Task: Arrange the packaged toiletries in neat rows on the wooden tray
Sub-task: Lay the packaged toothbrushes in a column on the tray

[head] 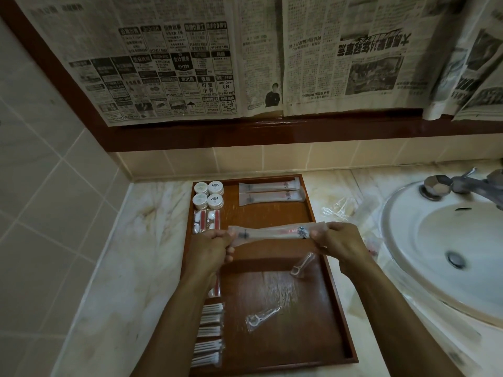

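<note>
Head view: the left hand and right hand pinch the two ends of a long clear sachet stretched level above the middle of the wooden tray. Its contents blur to a reddish streak. The left forearm hides part of the red-striped packets along the tray's left edge; the sink is cut off at right.

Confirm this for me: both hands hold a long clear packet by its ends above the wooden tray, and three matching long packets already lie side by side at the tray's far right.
Not quite. The head view shows two long packets lying at the far right of the wooden tray, not three. The rest holds: the left hand and right hand grip the held packet by its ends above the tray.
</note>
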